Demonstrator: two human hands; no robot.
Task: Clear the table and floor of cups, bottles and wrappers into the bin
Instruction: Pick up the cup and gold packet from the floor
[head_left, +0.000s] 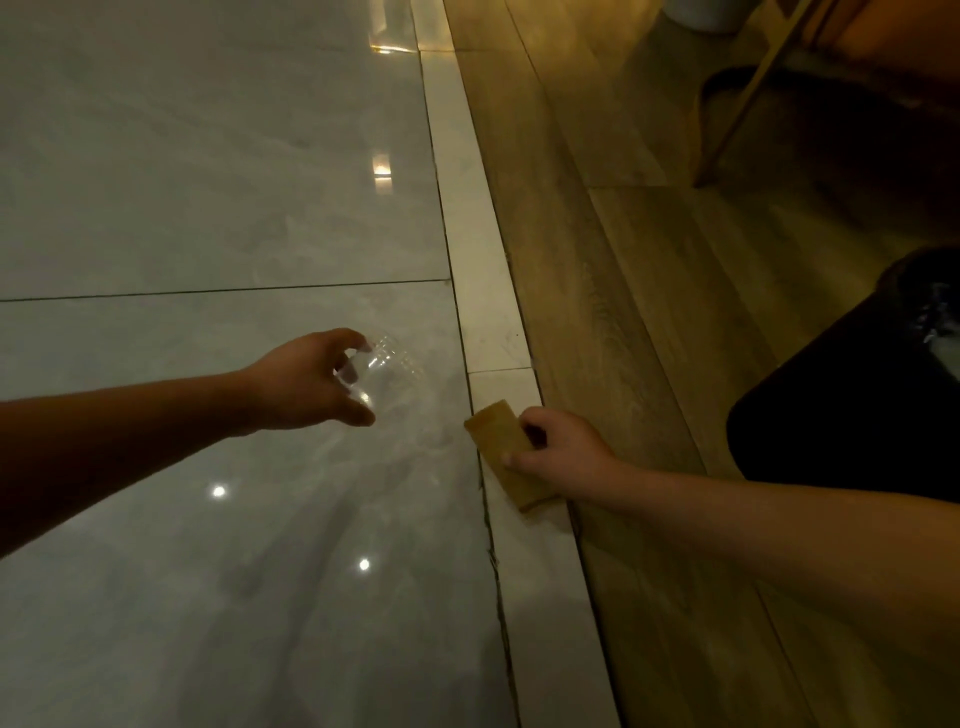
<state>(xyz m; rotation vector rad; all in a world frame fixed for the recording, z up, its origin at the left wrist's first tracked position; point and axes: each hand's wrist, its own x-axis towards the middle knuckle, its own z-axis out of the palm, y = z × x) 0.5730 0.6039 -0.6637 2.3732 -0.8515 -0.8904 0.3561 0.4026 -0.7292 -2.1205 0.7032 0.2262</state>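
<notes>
A person looks down at a dim floor, both bare arms reaching forward. The left hand (306, 384) grips a clear plastic cup (392, 369), its fingers (348, 340) curled over the top and the thumb under it, with the cup tipped on its side and pointing away from the palm. Whether the cup has left the floor cannot be told. The right hand (563, 447) pinches a flat tan wrapper (496, 447) (it could be a flattened carton; the light is too poor to say), fingers (535, 418) on its far edge and thumb on its near edge. Just right of those fingers, and a little beyond them, sits a black-lined bin (831, 415), partly cut off by the frame. The likely risk is the cup: thin, slick and nearly invisible against the glossy tile (208, 156), it could buckle or slip from a light grip and roll away. The wrapper, held only by its edges, could fold and drop short of the bin. Below the left fingers the tile lies open in every direction. Between the two hands a pale strip (483, 260) marks the edge where tile meets wood floor (623, 260). Well beyond the right fingers stands a chair leg (748, 93), the only obstacle near the path to the bin.
</notes>
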